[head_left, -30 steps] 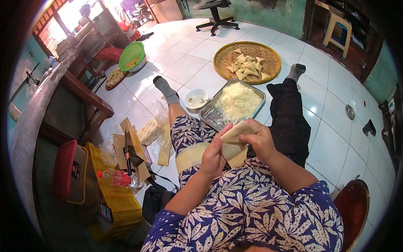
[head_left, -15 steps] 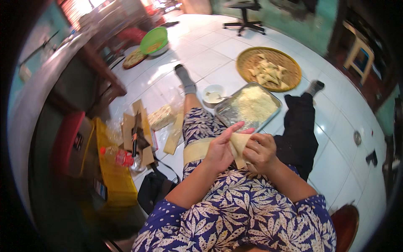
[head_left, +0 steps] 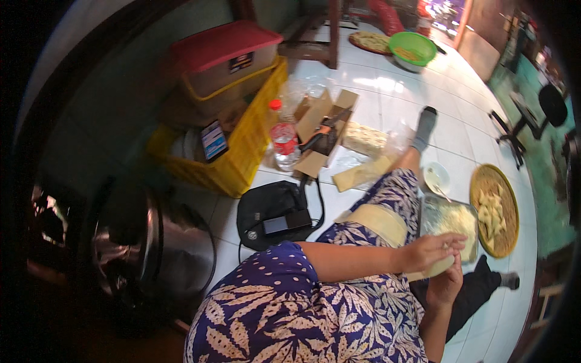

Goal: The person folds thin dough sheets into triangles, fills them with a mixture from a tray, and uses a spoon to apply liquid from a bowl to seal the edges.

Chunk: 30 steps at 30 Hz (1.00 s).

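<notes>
Both hands meet in front of me, above my lap, around one pale dough wrapper (head_left: 438,267). My left hand (head_left: 423,251) comes over it with fingers bent against its upper edge. My right hand (head_left: 446,283) is curled round its far right side. Part of the wrapper is hidden behind the fingers. Another pale dough sheet (head_left: 382,222) lies across my left thigh. Beyond the hands is a metal tray (head_left: 431,213) with crumbly pale-yellow filling (head_left: 458,225). A white bowl (head_left: 437,175) with a spoon stands by the tray.
Folded triangular pastries (head_left: 491,213) lie on a round woven tray (head_left: 507,239) at the right. To the left are a black bag (head_left: 257,209), a plastic bottle (head_left: 284,142), an opened cardboard box (head_left: 318,121) and a yellow crate (head_left: 245,163). A green basin (head_left: 417,45) stands far back.
The view has swung left, so the hands and trays appear farther right and the crate and bag show more fully. The dough wrapper stays between both hands, whose grip has shifted.
</notes>
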### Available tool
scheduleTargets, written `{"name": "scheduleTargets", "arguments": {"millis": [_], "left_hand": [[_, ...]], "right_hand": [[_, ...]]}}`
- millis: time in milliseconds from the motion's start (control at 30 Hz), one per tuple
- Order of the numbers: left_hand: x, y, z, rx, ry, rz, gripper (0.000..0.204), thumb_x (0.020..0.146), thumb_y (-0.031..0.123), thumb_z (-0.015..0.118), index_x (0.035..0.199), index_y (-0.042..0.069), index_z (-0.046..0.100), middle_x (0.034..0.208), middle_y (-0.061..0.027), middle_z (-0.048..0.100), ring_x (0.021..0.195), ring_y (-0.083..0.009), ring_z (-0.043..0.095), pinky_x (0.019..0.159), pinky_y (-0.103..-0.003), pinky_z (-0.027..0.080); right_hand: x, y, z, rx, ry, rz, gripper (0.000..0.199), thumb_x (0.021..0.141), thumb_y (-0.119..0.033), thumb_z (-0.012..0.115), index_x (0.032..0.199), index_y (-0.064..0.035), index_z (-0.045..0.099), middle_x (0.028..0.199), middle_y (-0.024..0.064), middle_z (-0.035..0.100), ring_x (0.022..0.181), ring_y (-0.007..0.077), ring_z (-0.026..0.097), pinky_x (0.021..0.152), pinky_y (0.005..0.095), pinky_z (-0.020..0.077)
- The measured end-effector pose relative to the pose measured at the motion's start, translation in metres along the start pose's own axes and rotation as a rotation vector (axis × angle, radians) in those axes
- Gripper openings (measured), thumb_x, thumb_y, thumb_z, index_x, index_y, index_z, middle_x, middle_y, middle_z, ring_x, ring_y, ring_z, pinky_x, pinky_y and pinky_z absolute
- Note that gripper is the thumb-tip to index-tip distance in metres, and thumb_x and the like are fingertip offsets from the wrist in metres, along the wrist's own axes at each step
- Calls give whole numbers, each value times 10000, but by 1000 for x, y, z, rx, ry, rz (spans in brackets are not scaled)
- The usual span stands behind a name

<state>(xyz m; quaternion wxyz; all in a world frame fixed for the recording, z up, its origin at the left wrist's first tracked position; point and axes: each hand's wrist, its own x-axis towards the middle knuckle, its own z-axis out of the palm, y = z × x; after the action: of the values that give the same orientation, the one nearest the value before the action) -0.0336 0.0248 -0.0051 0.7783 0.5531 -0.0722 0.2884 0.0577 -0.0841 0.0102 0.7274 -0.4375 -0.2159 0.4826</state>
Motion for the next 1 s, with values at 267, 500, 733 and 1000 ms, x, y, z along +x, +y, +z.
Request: {"name": "scheduleTargets", "arguments": {"millis": [267, 500, 733, 1000], "left_hand": [[-59, 78, -61, 690, 47, -51, 453, 895, 130, 505, 1311, -2, 383, 1290, -184, 457, 1238, -270, 407, 1028, -337, 301], [-162, 239, -234, 1368, 949, -165, 310, 818, 75, 505, 1122, 39, 553, 1079, -176, 582, 984, -284, 570, 859, -336, 442], [-312, 295, -403, 1901, 1154, -317, 328, 747, -48, 446, 904, 127, 674, 879, -125, 634, 982, -315, 525, 870, -373, 418], [-310, 286, -412, 1927, 1225, -579, 286, 702, -36, 488, 822, 124, 693, 922, -117, 636, 971, -311, 526, 854, -387, 422]], "right_hand": [[52, 15, 8, -251, -210, 367, 272, 663, -39, 488, 930, -21, 536, 832, 66, 607, 718, 157, 580, 670, 266, 462], [65, -20, -1, -537, -62, 105, 97, 648, -70, 528, 716, -4, 550, 688, 47, 556, 607, 118, 486, 603, 229, 372], [75, -52, -39, -498, 115, -49, 58, 711, -77, 510, 744, -30, 505, 691, 20, 508, 621, 101, 474, 596, 218, 373], [66, -70, -59, -499, 147, -150, 74, 739, -80, 495, 745, -5, 496, 735, 21, 441, 652, 112, 468, 616, 226, 383]]}}
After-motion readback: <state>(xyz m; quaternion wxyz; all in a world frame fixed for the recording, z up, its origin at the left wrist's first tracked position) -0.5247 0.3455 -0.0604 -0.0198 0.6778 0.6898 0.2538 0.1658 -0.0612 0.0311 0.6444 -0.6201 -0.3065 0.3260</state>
